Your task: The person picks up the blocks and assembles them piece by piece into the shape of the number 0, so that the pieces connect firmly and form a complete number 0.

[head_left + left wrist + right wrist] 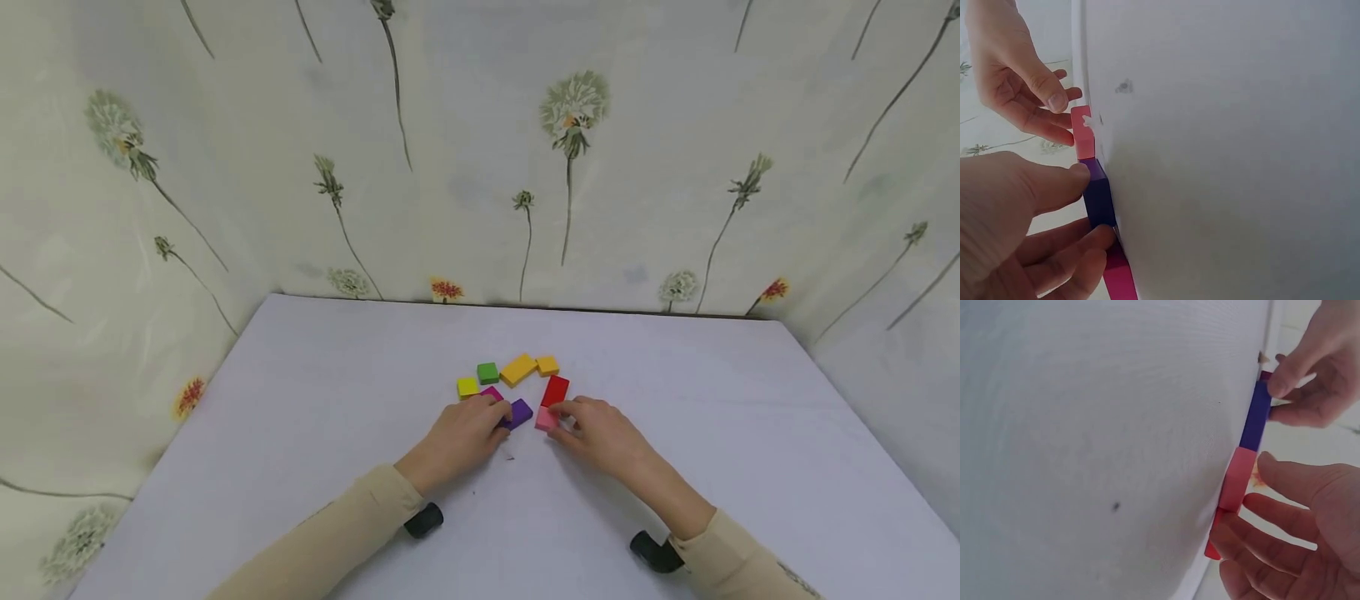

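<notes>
Small coloured blocks form a curved row on the white tabletop. My left hand (462, 437) pinches the purple block (519, 414), its thumb on one end and a finger at the other in the left wrist view. Just beyond those fingers is the magenta block (1120, 275), partly covered by the hand in the head view. My right hand (603, 433) holds the pink block (545, 419) between thumb and fingers. Adjoining the pink block is the red block (556, 390); right fingertips overlap their seam in the right wrist view.
Farther along the curve lie a yellow block (467, 387), a green block (487, 372), a longer orange-yellow block (518, 369) and a small orange block (547, 365). Behind the table (337, 358) hangs a dandelion-patterned cloth (465, 200). A dark cylindrical device (425, 521) sits under the left wrist.
</notes>
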Action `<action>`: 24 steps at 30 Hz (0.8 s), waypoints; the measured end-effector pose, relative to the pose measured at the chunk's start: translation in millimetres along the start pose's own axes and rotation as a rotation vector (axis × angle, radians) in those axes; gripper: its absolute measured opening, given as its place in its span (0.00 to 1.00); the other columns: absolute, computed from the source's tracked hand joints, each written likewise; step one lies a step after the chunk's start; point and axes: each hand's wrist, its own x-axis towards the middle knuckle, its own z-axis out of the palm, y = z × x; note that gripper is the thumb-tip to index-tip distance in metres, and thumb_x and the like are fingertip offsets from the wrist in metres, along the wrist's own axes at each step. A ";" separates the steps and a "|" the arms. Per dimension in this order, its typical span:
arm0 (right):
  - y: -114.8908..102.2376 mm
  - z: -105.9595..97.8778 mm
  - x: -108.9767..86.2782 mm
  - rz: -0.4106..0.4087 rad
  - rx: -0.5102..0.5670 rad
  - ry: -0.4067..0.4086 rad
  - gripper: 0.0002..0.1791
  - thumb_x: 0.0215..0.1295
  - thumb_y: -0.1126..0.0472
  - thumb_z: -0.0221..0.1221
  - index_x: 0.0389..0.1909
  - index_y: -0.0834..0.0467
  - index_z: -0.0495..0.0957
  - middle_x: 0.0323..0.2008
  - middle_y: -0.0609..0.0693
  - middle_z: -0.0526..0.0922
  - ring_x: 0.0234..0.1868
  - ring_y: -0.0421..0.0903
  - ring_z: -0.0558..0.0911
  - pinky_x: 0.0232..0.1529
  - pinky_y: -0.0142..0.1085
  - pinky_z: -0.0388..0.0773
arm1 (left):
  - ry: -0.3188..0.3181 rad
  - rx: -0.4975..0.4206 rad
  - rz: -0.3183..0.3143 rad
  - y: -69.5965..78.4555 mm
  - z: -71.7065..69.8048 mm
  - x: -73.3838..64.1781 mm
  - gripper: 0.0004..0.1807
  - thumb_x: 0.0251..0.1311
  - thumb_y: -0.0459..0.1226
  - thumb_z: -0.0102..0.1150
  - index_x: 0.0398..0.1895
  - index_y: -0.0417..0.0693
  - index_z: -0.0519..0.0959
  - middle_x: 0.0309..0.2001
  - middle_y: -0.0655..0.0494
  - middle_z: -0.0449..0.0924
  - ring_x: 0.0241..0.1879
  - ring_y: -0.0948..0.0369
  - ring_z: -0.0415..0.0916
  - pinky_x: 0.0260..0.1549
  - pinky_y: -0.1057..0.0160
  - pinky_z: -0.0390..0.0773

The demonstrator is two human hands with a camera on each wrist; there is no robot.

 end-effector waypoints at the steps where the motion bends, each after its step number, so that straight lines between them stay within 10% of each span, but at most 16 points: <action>1: 0.4 0.0 -0.4 -0.003 0.001 0.000 0.20 0.59 0.57 0.69 0.51 0.60 0.82 0.41 0.53 0.83 0.38 0.48 0.81 0.40 0.41 0.81 | -0.001 0.001 -0.005 0.7 0.2 -0.2 0.11 0.62 0.40 0.66 0.46 0.50 0.79 0.35 0.59 0.78 0.36 0.63 0.74 0.36 0.68 0.77; 11: 3.1 -1.8 -0.7 -0.025 -0.004 0.025 0.19 0.59 0.58 0.69 0.50 0.60 0.82 0.40 0.52 0.82 0.36 0.46 0.81 0.39 0.40 0.81 | 0.036 0.024 0.006 3.9 -2.8 -6.7 0.20 0.60 0.39 0.67 0.55 0.49 0.77 0.46 0.56 0.79 0.47 0.60 0.74 0.51 0.63 0.74; 24: 4.4 -0.7 1.7 -0.029 -0.009 0.018 0.18 0.59 0.59 0.69 0.49 0.59 0.82 0.40 0.51 0.83 0.37 0.47 0.82 0.40 0.41 0.81 | -0.044 -0.348 -0.125 1.7 0.8 -8.4 0.16 0.60 0.33 0.67 0.51 0.49 0.79 0.47 0.57 0.78 0.49 0.61 0.74 0.50 0.64 0.77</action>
